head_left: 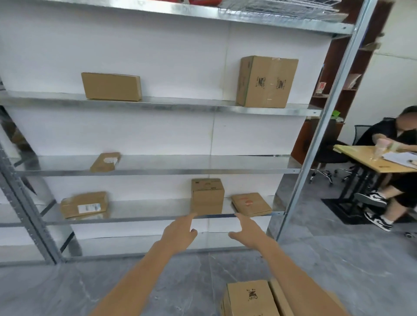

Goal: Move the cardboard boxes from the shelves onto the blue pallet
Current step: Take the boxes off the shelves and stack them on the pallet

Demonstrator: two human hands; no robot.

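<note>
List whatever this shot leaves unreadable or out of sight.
Head view.
Blue pallet: outside the frame.
Brown cardboard boxes at bottom right: cut by the bottom edge; what they rest on is hidden.
Red object on the top shelf: cut by the top edge.
White label on the flat lower-shelf cardboard box: blurred, unreadable.

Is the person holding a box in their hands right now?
No, the left hand and right hand are both open and empty, reaching toward the small box on the shelf.
</note>
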